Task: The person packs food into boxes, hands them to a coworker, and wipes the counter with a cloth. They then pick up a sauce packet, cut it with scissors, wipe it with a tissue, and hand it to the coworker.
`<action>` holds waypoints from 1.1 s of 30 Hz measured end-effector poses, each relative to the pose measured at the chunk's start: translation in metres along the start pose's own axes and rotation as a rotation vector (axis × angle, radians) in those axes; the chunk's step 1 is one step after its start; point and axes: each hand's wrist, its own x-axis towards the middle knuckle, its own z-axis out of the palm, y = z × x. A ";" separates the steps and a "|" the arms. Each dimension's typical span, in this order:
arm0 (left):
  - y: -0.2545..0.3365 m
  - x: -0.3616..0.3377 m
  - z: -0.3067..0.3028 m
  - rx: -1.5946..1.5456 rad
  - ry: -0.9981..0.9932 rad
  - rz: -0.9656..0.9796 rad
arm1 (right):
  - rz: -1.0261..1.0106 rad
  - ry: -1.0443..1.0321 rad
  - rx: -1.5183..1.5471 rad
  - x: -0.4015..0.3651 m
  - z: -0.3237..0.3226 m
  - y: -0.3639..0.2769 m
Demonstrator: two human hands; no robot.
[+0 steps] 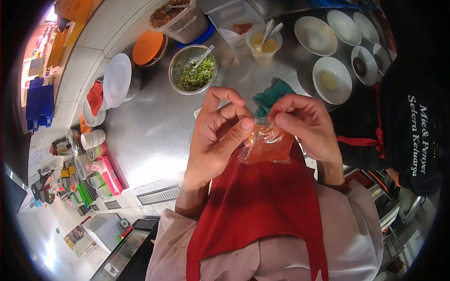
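Note:
A small clear plastic bag of orange-red sauce hangs in front of the red apron, held by its top edge. My left hand pinches the bag's upper left corner between thumb and fingers, the index finger arched above. At the upper right corner, my right hand grips with thumb and curled fingers. Just behind the bag a crumpled green cloth lies on the steel counter. Beyond my left hand stands a steel bowl of chopped greens with a spoon in it.
White bowls crowd the back right, close to a person in a black apron. A plastic tub holds yellow liquid and spoons. Further left are a white plate, an orange lid, stacked cups and a pink basket.

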 end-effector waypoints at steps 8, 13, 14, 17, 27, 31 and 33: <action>-0.007 0.001 0.000 0.107 0.010 0.067 | 0.024 0.180 -0.048 0.005 0.008 0.014; -0.012 0.002 -0.006 0.091 -0.020 0.086 | -0.022 0.212 -0.024 0.006 0.005 0.017; -0.011 0.002 -0.005 0.085 -0.009 0.082 | -0.029 0.219 -0.015 0.006 0.005 0.016; -0.010 0.002 -0.004 0.081 0.005 0.076 | -0.053 0.192 0.038 0.006 0.006 0.015; -0.009 0.000 -0.006 0.232 0.025 0.013 | -0.067 0.041 -0.227 0.009 0.021 0.012; -0.004 -0.005 -0.012 0.306 0.061 -0.037 | -0.033 -0.008 -0.415 0.020 0.024 0.012; -0.012 -0.009 -0.018 0.451 0.142 0.047 | -0.040 -0.025 -0.505 0.025 0.025 0.019</action>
